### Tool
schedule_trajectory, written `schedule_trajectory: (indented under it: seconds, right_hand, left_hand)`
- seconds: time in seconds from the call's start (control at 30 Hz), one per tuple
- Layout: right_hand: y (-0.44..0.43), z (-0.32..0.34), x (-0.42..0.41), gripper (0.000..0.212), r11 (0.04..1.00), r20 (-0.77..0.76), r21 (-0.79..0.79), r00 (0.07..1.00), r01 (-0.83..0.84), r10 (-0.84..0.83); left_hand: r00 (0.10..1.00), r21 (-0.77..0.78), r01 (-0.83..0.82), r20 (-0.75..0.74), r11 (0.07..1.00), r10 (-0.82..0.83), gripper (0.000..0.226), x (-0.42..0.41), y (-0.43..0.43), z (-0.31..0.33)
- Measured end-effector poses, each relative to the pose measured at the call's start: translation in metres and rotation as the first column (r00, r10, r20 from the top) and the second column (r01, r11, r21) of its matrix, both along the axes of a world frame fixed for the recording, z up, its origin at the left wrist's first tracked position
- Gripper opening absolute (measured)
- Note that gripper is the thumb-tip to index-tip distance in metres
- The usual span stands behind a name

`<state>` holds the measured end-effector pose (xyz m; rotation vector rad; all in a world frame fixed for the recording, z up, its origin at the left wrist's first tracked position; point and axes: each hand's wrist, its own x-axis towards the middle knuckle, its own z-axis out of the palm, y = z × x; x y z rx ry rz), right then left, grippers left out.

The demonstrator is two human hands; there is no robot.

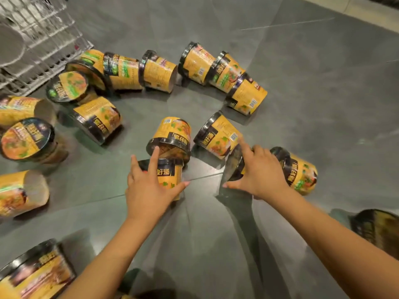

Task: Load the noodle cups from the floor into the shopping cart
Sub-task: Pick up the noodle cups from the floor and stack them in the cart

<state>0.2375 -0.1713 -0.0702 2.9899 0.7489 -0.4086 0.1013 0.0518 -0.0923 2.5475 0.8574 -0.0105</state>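
Several yellow noodle cups with black lids lie scattered on the grey floor. My left hand [146, 190] is clamped over one cup [170, 172] lying on its side in the middle, fingers spread across its wall. My right hand [263, 173] grips another tipped cup [234, 167] by its dark lid rim; most of that cup is hidden under the hand. The wire shopping cart [43, 39] is at the top left, well away from both hands.
A cup [300, 171] lies just right of my right hand, and two more [172, 134] [218, 134] lie just beyond my fingers. A row of cups [159, 72] runs along the back toward the cart. More cups line the left edge [26, 139].
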Motion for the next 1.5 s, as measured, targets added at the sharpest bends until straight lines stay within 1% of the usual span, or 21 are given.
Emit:
schedule_trajectory:
  seconds: [0.1,0.17,0.2,0.23,0.3,0.37,0.43,0.5,0.57,0.63,0.67,0.73,0.8,0.87,0.97,1.07,1.17,1.27,1.33,1.43,1.5]
  right_hand:
    - [-0.007,-0.008,-0.009,0.124,0.993,0.039,0.115,0.999,0.011,-0.015]
    - [-0.01,-0.011,-0.02,0.122,0.963,0.023,0.265,0.998,0.045,-0.053]
    - [-0.01,-0.013,-0.026,0.122,0.925,-0.02,0.368,0.996,0.092,-0.091]
    - [-0.01,-0.014,-0.032,0.121,0.865,-0.09,0.475,0.987,0.161,-0.135]
    - [-0.009,-0.015,-0.042,0.119,0.723,-0.247,0.621,0.951,0.304,-0.187]
    - [-0.012,-0.015,-0.052,0.12,0.639,-0.341,0.671,0.922,0.376,-0.185]
    - [-0.016,-0.015,-0.062,0.12,0.616,-0.366,0.673,0.908,0.411,-0.205]
    - [-0.022,-0.014,-0.069,0.118,0.625,-0.34,0.665,0.911,0.409,-0.234]
    - [-0.028,-0.014,-0.073,0.125,0.684,-0.305,0.615,0.918,0.393,-0.253]
    - [-0.032,-0.012,-0.073,0.139,0.772,-0.283,0.529,0.931,0.353,-0.232]
    - [-0.033,-0.009,-0.073,0.142,0.805,-0.283,0.482,0.931,0.347,-0.232]
    - [-0.029,-0.003,-0.072,0.144,0.856,-0.263,0.397,0.935,0.33,-0.239]
    - [-0.025,0.0,-0.071,0.143,0.889,-0.233,0.342,0.944,0.305,-0.234]
    - [-0.024,0.0,-0.07,0.138,0.894,-0.211,0.34,0.95,0.291,-0.229]
    - [-0.027,0.01,-0.068,0.129,0.869,-0.182,0.405,0.956,0.285,-0.228]
    - [-0.027,0.048,-0.06,0.127,0.854,-0.133,0.431,0.956,0.292,-0.26]
    - [-0.023,0.119,-0.061,0.128,0.855,-0.118,0.424,0.954,0.298,-0.275]
    - [-0.024,0.211,-0.07,0.131,0.854,-0.194,0.41,0.946,0.32,-0.261]
    - [-0.028,0.275,-0.08,0.13,0.843,-0.255,0.413,0.932,0.345,-0.256]
    - [-0.03,0.369,-0.1,0.128,0.791,-0.364,0.433,0.887,0.432,-0.285]
    - [-0.029,0.434,-0.117,0.13,0.768,-0.414,0.412,0.851,0.491,-0.322]
  left_hand:
    - [0.989,-0.075,-0.043,0.141,0.996,0.053,0.097,-0.007,0.0,-0.009]
    - [0.957,-0.099,-0.011,0.286,0.995,0.039,0.089,-0.012,-0.005,-0.012]
    - [0.934,-0.105,0.039,0.356,0.994,0.001,0.086,-0.015,-0.008,-0.013]
    - [0.909,-0.108,0.098,0.414,0.989,-0.045,0.084,-0.017,-0.011,-0.014]
    - [0.863,-0.12,0.209,0.49,0.971,-0.125,0.08,-0.022,-0.017,-0.014]
    - [0.846,-0.116,0.265,0.505,0.957,-0.173,0.074,-0.028,-0.02,-0.012]
    - [0.859,-0.085,0.245,0.481,0.966,-0.176,0.07,-0.037,-0.021,-0.01]
    - [0.874,-0.053,0.224,0.453,0.973,-0.176,0.071,-0.046,-0.022,-0.007]
    - [0.898,-0.037,0.228,0.394,0.973,-0.195,0.078,-0.052,-0.023,-0.006]
    - [0.93,0.006,0.252,0.276,0.968,-0.244,0.094,-0.053,-0.026,-0.005]
    - [0.942,0.03,0.264,0.208,0.964,-0.265,0.103,-0.052,-0.028,-0.005]
    - [0.958,0.059,0.269,0.088,0.961,-0.274,0.118,-0.049,-0.033,-0.004]
    - [0.966,0.069,0.256,0.018,0.964,-0.258,0.124,-0.045,-0.037,-0.001]
    - [0.971,0.055,0.237,0.016,0.97,-0.238,0.123,-0.04,-0.039,0.003]
    - [0.971,0.048,0.222,0.083,0.974,-0.225,0.115,-0.032,-0.034,0.019]
    - [0.972,0.058,0.185,0.135,0.981,-0.191,0.112,-0.026,-0.028,0.064]
    - [0.985,0.022,0.111,0.132,0.994,-0.113,0.116,-0.028,-0.029,0.14]
    - [0.989,0.011,0.137,0.061,0.991,-0.137,0.12,-0.036,-0.031,0.229]
    - [0.985,0.014,0.168,0.022,0.986,-0.169,0.118,-0.046,-0.03,0.291]
    - [0.985,-0.014,0.169,-0.027,0.986,-0.169,0.115,-0.064,-0.03,0.39]
    - [0.985,-0.033,0.166,-0.034,0.986,-0.167,0.115,-0.078,-0.03,0.46]
